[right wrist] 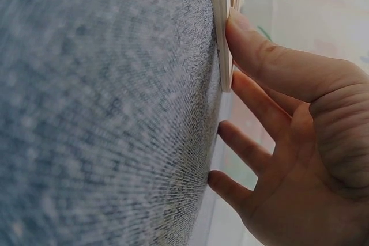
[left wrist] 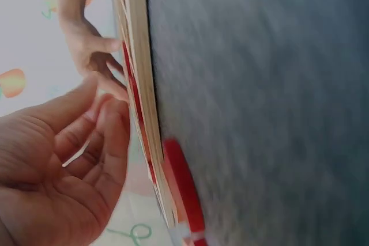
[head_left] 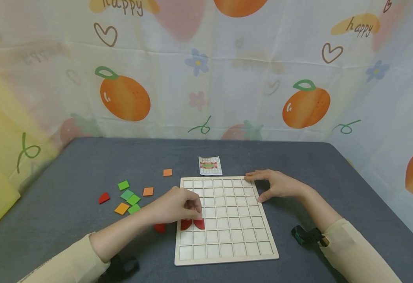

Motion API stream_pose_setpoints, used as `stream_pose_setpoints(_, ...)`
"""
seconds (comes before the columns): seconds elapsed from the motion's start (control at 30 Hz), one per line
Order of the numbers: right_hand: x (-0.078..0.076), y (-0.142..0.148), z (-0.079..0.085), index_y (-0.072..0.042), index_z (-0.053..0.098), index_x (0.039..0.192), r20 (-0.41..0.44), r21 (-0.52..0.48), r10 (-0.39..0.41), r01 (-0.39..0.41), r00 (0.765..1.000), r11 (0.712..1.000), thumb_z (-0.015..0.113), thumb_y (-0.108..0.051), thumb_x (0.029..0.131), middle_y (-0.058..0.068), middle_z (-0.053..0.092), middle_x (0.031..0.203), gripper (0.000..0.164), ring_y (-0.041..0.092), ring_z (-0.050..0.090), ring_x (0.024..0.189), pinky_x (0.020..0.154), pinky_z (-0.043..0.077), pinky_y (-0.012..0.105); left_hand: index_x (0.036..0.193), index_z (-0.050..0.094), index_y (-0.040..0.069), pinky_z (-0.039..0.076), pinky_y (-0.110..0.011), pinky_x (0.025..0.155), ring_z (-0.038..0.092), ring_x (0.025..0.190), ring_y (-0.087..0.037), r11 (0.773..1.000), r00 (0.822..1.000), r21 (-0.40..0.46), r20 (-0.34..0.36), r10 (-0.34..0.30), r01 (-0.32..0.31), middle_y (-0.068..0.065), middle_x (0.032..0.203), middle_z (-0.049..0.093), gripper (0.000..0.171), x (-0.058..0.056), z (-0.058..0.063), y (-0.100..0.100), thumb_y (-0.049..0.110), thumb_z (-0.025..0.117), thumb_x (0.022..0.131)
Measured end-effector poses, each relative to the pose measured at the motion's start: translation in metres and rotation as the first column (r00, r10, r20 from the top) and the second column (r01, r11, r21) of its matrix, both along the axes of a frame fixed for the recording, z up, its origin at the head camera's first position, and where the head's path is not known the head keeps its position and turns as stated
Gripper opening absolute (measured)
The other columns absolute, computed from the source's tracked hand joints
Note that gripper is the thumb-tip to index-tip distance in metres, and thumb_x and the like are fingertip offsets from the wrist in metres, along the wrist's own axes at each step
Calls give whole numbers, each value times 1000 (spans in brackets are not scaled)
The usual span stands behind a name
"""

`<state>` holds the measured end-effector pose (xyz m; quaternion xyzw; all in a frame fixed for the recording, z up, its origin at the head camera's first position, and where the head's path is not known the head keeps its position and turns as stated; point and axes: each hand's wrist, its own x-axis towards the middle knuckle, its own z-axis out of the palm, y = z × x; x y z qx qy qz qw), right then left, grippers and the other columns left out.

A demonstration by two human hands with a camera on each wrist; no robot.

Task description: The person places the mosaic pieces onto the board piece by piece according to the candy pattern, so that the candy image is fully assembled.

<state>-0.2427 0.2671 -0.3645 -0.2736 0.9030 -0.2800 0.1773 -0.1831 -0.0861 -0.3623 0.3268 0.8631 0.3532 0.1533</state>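
Note:
A pale wooden grid board (head_left: 227, 259) with square cells lies in front of me. Over its left side is my left hand (head_left: 179, 204), fingers bent toward the thumb and fingertips right at a red quarter-round piece (head_left: 199, 224). Beside that piece lies another red piece (head_left: 186, 225); the hand hides the cells just above. I cannot tell whether the fingertips pinch a piece; none shows between them in the left wrist view. My right hand (head_left: 280, 184) rests at the board's far right corner, fingers extended along the top edge and thumb (right wrist: 259, 53) touching the right edge.
Left of the board lie several green tiles (head_left: 123, 185), orange tiles (head_left: 148, 191) and a red piece (head_left: 104, 197). Another red piece (head_left: 160, 228) sits beside the board, partly under my left forearm. A small pattern card (head_left: 210, 166) lies behind the board. A printed curtain (head_left: 206, 98) hangs beyond the table.

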Motion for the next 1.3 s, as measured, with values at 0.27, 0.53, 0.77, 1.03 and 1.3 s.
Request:
stream_pose_setpoints(0.27,0,-1,2,-12,52,144,-10,6,7,-7,1000,1000,84,-31,75,12,46,154,79,45,21,151,116,19,69,86,72,18,44,-21,57,53,60,-5,999,999,-19,-26,48,-48,1,72,69,5,-8,15,-19,21,71,91)
stream_pose_setpoints(0.53,0,-1,3,-13,51,144,-5,5,1,-1,1000,1000,84,-30,75,11,45,155,78,45,21,151,116,19,69,97,72,13,49,-25,64,63,76,-16,985,983,-29,-66,170,-172,-5,87,72,12,-24,29,-53,23,66,94)
stream_pose_setpoints(0.77,1,-2,3,-11,51,144,0,0,6,-6,1000,1000,84,-30,75,12,45,155,79,45,21,151,116,20,69,105,72,11,52,-31,78,66,93,-23,956,954,-15,-68,291,-293,-10,106,73,19,-35,37,-89,26,64,96)
stream_pose_setpoints(1.03,1,-1,3,-11,51,144,-13,0,12,-12,1000,1000,83,-32,76,13,45,154,78,47,23,150,115,21,70,111,70,13,51,-32,84,65,103,-20,919,919,-50,-89,385,-390,-8,114,71,26,-44,37,-125,34,61,98)
stream_pose_setpoints(1.3,1,-1,1,-12,51,144,-8,2,8,-8,1000,1000,84,-32,76,12,45,155,78,45,23,150,116,20,69,118,66,9,52,-28,80,64,99,-14,919,925,-106,-57,375,-379,-7,114,70,35,-57,29,-163,33,70,92)
